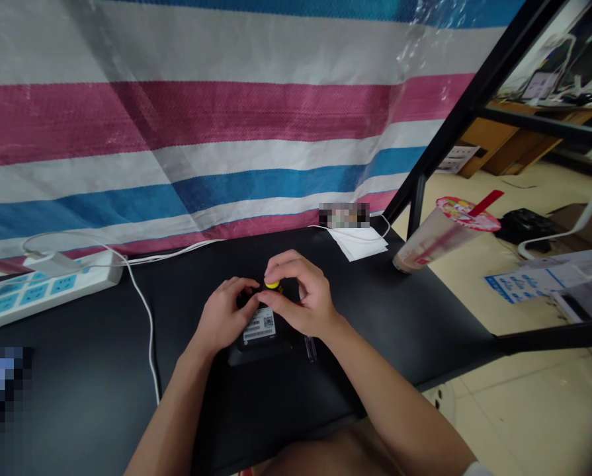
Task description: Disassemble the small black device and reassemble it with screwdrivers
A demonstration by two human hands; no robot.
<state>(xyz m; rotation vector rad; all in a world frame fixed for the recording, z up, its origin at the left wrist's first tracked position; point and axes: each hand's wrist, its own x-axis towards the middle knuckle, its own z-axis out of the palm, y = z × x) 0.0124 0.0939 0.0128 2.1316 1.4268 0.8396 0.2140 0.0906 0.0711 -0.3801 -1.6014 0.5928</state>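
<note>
A small black device point(260, 334) with a white label lies on the black table point(102, 370), straight ahead of me. My left hand point(223, 317) rests on its left end, fingers curled down onto it. My right hand point(303, 297) hovers over its far end, pinching a small tool with a yellow top point(272, 284) between thumb and fingertips. A thin dark rod point(310, 347) lies on the table beside my right wrist.
A white power strip point(38, 287) with a white cable point(144, 311) sits at the left. Folded white paper point(358, 241) and a plastic drink cup with a red straw point(444, 231) stand at the far right. A striped tarp point(201, 132) hangs behind.
</note>
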